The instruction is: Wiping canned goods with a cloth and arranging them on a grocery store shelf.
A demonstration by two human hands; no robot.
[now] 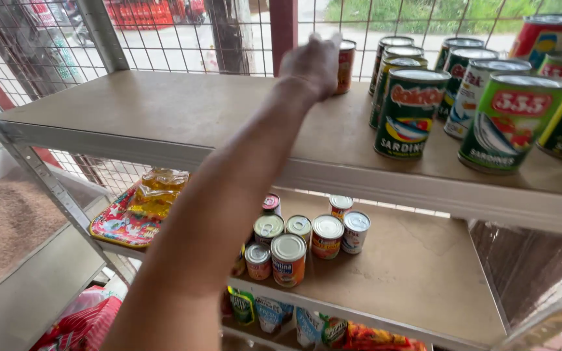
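One arm reaches up from the bottom centre of the frame to the top shelf, and its hand sits at the upper middle, wrapped over a small orange-labelled can that stands upright near the back edge of the shelf, close to the wire mesh. The fingers curl round the can's left side and top; which arm this is I cannot tell for sure, though it looks like the left. The other hand is nowhere in the frame.

To the right of that can, well apart from it, stand rows of taller green sardine tins, filling the upper right of the frame. On the lower shelf, at the centre, a cluster of small cans stands upright, tightly grouped. At the left end of that level lies a packet of yellow oil on a red printed wrapper. Bright snack packets hang along the bottom edge.
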